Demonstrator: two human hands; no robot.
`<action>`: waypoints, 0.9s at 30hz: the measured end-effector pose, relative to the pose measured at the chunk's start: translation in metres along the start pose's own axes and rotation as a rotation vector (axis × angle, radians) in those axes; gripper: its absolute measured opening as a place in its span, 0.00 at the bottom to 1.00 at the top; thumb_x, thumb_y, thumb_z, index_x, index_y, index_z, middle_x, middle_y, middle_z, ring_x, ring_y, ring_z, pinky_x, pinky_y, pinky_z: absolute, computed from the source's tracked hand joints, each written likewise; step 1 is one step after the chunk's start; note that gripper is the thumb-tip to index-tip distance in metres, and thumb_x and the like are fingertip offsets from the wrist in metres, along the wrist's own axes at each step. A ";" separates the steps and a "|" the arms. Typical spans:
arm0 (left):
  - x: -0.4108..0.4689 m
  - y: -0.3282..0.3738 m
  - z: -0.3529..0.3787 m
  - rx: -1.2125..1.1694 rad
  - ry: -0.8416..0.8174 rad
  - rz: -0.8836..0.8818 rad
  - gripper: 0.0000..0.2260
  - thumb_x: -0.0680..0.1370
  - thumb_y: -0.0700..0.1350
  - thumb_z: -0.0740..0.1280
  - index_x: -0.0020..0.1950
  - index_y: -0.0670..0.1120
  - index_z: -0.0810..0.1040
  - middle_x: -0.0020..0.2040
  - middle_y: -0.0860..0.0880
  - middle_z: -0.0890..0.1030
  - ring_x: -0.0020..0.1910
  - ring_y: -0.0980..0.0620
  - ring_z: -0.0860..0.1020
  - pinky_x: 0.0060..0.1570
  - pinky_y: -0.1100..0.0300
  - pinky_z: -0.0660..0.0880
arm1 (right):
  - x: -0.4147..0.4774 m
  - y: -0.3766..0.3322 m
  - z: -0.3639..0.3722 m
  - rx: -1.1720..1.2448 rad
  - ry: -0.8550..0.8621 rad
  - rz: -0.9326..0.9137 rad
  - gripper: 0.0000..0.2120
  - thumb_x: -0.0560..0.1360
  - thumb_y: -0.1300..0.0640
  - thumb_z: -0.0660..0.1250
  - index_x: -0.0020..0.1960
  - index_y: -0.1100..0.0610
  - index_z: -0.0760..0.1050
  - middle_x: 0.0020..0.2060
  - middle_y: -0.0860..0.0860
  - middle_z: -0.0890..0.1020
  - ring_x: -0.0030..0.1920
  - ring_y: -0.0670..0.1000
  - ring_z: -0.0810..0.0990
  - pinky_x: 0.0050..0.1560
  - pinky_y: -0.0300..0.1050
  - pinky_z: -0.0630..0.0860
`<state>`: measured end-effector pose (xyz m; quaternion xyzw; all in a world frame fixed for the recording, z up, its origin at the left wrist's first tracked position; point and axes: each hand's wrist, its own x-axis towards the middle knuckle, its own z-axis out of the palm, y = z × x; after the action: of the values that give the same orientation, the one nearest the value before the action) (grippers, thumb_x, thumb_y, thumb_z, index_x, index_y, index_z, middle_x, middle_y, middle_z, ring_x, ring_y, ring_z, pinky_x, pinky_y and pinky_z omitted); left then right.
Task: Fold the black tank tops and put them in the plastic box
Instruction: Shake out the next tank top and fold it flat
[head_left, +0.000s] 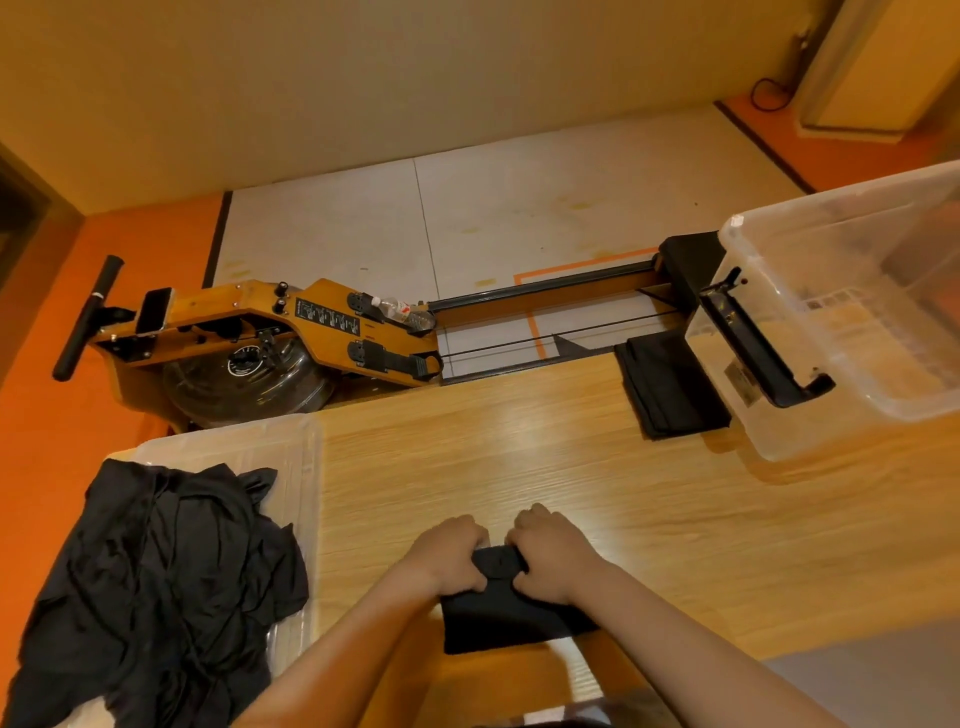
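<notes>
- The tank top (511, 618) in work lies at the near edge of the table (519, 447), directly before the person, already reduced to a small dark rectangle.
- The left hand (451, 555) and the right hand (551, 552) sit side by side on its far end. The fingers of both are curled down and pressed together, and the thumbs pinch a roll of the cloth between the two hands.
- In my judgement the step in hand is the last fold of this piece: the far end is being turned over toward the body.
- To the left, the pile of unfolded black tank tops (156, 571) lies crumpled on a clear tray (293, 447), partly hanging over the table edge.
- Farther right, a folded stack (670, 384) rests on the table, touching the near side of the plastic box (857, 415). Whether any tank top is inside the box I cannot tell.
- Beyond the table, on the floor, stands a rowing machine (311, 317) with a bottle (397, 309) on it.
- The next move probably calls for pressing the fold flat, then gripping the packet from both sides so that it does not open, and carrying it up and to the right, to the stack or over the box rim.
- Many pieces wait in the pile, so the task looks far from finished.
</notes>
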<state>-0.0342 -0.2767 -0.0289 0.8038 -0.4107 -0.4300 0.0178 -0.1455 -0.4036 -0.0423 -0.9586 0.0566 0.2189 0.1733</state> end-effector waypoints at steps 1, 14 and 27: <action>0.003 0.003 -0.007 -0.032 0.005 0.018 0.10 0.70 0.44 0.71 0.45 0.48 0.70 0.48 0.51 0.70 0.52 0.48 0.74 0.48 0.53 0.71 | -0.003 0.007 -0.006 0.039 0.001 0.002 0.18 0.72 0.52 0.65 0.59 0.60 0.74 0.56 0.56 0.73 0.59 0.55 0.67 0.47 0.44 0.60; 0.048 0.082 -0.061 0.191 0.688 0.295 0.11 0.71 0.37 0.67 0.44 0.52 0.69 0.52 0.54 0.73 0.53 0.54 0.70 0.49 0.62 0.64 | -0.053 0.100 -0.064 0.066 0.571 0.094 0.19 0.57 0.58 0.78 0.45 0.52 0.75 0.43 0.48 0.78 0.44 0.50 0.78 0.46 0.43 0.76; 0.059 0.080 0.000 -0.272 0.661 -0.120 0.22 0.81 0.51 0.61 0.74 0.47 0.65 0.69 0.50 0.71 0.67 0.53 0.68 0.67 0.56 0.68 | -0.044 0.119 -0.031 0.149 0.564 0.412 0.14 0.73 0.52 0.71 0.56 0.54 0.78 0.53 0.51 0.80 0.55 0.52 0.78 0.58 0.48 0.74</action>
<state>-0.0689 -0.3695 -0.0380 0.9123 -0.2740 -0.1976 0.2313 -0.1949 -0.5246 -0.0338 -0.9345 0.3101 -0.0286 0.1726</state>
